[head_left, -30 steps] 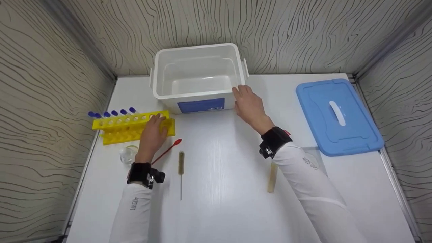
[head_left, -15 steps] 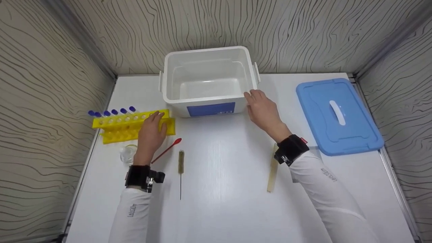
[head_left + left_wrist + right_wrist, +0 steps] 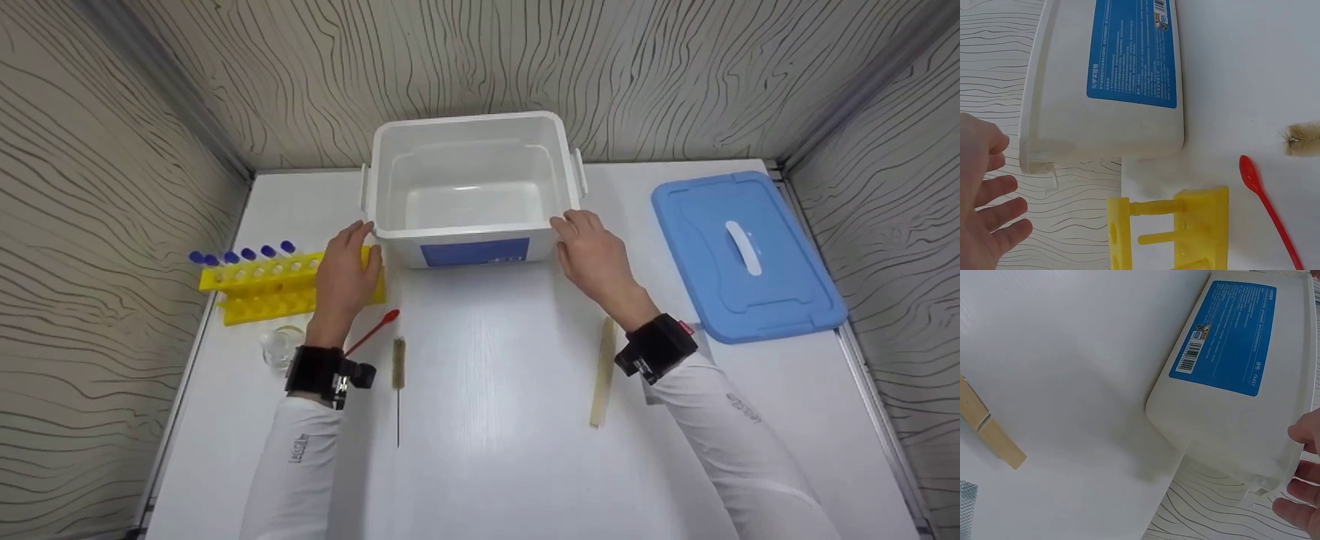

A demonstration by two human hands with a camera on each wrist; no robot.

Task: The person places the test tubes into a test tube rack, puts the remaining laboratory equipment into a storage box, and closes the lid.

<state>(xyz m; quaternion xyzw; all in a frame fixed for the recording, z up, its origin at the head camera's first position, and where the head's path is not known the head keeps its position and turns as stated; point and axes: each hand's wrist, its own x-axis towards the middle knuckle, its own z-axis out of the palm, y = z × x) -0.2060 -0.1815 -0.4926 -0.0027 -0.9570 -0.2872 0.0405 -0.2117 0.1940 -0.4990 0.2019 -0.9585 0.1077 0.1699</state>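
An open white plastic storage box point(image 3: 405, 251) with a blue label stands at the back middle of the table. My right hand point(image 3: 604, 259) holds its right front corner, the thumb on the front wall below the rim and the fingers round the side. At the left front corner is my left hand point(image 3: 345, 277), its fingertips close to the rim. In the left wrist view those fingers point(image 3: 1002, 214) are loosely spread and hold nothing. A yellow test tube rack point(image 3: 259, 304) with several blue-capped tubes point(image 3: 268, 250) lies left of the box, partly hidden by my left hand.
Near my left wrist are a clear glass vessel point(image 3: 277, 349), a red spoon point(image 3: 375, 330) and a test tube brush point(image 3: 398, 364). A wooden test tube clamp point(image 3: 602, 375) and grey mesh point(image 3: 968, 509) lie by my right forearm. The blue lid point(image 3: 750, 292) rests at right.
The box has shifted right and slightly nearer, with my right hand at its corner throughout. My left hand has moved from over the rack up to the box's left front corner.
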